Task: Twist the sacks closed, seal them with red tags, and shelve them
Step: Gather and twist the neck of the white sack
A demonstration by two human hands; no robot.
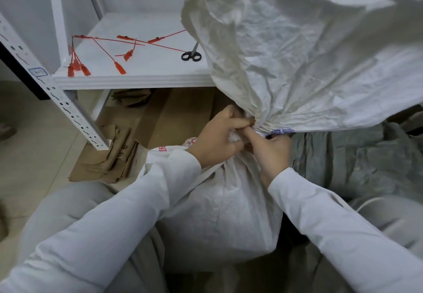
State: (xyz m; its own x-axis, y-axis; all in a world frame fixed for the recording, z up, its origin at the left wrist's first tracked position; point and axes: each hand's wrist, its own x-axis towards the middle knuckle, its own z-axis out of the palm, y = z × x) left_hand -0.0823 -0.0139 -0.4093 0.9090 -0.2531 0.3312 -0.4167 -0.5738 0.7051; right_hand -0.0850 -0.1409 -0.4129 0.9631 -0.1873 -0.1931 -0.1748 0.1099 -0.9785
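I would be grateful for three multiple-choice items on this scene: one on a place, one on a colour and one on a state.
1. Where do the scissors lie?
A. on the floor
B. on the shelf
C. in a box

2. What colour are their handles?
A. black
B. red
C. yellow

3. What are the left hand and right hand doing?
A. hanging idle
B. gripping the gathered neck of the sack
C. cutting a tag

Answers:
1 B: they rest on the shelf's white board.
2 A: both loops are black.
3 B: both hands are curled round the neck.
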